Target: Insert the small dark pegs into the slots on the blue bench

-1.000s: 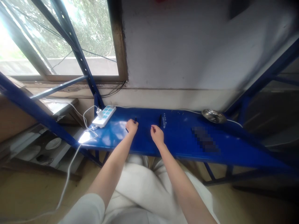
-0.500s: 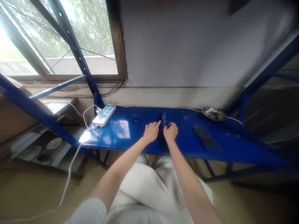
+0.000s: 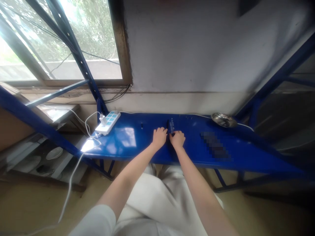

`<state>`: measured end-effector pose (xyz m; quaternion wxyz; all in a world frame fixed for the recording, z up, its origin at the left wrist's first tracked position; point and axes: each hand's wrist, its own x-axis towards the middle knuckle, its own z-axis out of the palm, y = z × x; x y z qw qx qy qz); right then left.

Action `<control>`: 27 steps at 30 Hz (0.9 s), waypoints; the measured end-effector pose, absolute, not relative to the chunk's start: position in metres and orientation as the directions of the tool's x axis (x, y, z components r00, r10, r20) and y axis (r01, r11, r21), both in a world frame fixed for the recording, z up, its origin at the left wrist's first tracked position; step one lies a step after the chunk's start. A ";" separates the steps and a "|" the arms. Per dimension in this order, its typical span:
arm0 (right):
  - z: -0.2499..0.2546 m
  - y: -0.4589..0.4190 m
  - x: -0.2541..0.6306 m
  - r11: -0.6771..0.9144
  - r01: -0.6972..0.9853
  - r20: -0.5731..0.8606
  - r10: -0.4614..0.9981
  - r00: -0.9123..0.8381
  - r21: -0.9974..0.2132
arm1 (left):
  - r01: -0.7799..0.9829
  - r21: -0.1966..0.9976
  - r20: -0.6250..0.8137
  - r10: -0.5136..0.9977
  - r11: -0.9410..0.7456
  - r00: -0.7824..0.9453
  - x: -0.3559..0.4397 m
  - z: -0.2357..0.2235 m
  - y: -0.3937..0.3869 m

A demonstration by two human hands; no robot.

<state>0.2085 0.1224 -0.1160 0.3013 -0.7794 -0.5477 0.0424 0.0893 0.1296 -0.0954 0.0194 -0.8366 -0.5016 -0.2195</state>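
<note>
Pale grey wall (image 3: 187, 49) at back, long blue rectangular metal-looking table (image 3: 192, 146) in front. Work looks underway: both hands are busy mid-table with small pieces laid out around them. No finished result shows; what's done vs. left can't be counted, since the hands cover the near ends of the pieces.

Also on the table: white oblong plastic power strip (image 3: 108, 123) on the left, dark oblong item (image 3: 216, 146) on the right, too pixelated to identify, and shiny silver round metal dish (image 3: 223, 120) at the back right.

Both forearms reach forward, converging at centre; the 2 hands are close together, backs up, with a narrow gap. Left hand (image 3: 159, 137): fingers bent and close together, tips by the near end of the black piece; can't tell if pinching. Right hand (image 3: 177, 139): fingers curled, thumb side inward by the near end of the clear row; grip can't be told either.

Clear bumpy plastic-looking row (image 3: 172, 125) runs away from the right hand. Slim straight black piece (image 3: 167, 124), material unclear, lies just left of it. 1 short black stubby piece (image 3: 142, 126) sits alone, left of both hands.
</note>
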 end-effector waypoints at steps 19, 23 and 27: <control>-0.122 0.132 0.210 -0.208 0.818 0.309 0.853 0.420 -0.537 | 0.752 0.536 0.445 0.886 -0.384 0.135 0.057 -0.074 0.122; -0.123 0.133 0.209 -0.208 0.812 0.319 0.844 0.431 -0.545 | 0.712 0.571 0.485 0.868 -0.409 0.110 0.050 -0.068 0.118; -0.124 0.133 0.207 -0.210 0.812 0.317 0.845 0.431 -0.545 | 0.680 0.602 0.511 0.856 -0.418 0.073 0.048 -0.062 0.113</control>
